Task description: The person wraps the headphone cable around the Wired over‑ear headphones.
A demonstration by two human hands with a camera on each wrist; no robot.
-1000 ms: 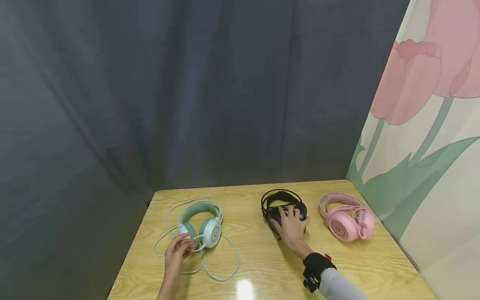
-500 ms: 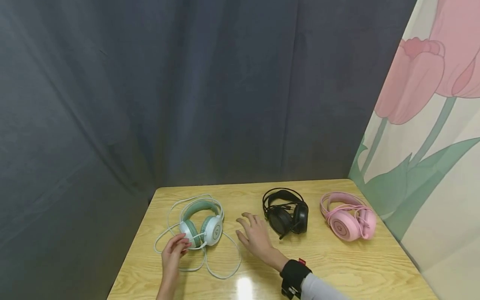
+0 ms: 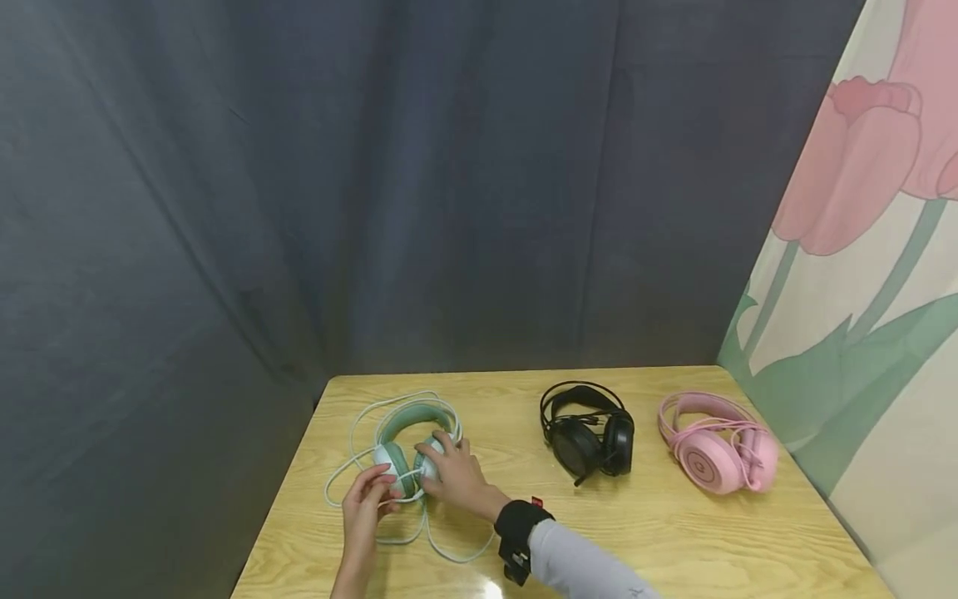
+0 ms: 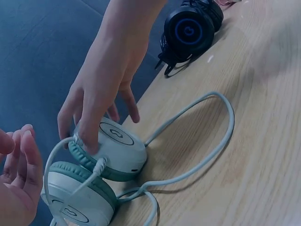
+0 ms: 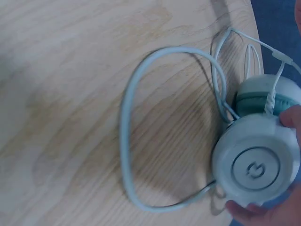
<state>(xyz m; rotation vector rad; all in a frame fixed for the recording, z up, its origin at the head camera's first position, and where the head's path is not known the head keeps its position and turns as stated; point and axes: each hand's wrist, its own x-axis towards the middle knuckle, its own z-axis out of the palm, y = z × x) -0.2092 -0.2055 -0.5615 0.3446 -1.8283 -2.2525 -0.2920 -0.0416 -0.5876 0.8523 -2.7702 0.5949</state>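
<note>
The right hand grips the mint-and-white headphones by their right cup; beside them, the left hand curls loosely, grasping nothing.

the head view is fairly evenly lit, with a small white glare spot on the counter at the bottom edge; the curtain reads darker. both wrist views look cooler, hazy and slightly soft, the pale cable casting faint, blurred shadow.

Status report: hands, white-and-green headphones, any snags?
Right hand gripping headphones. Left hand beside them. Headphones lying on table. Loose cable alongside, possible snag.
</note>
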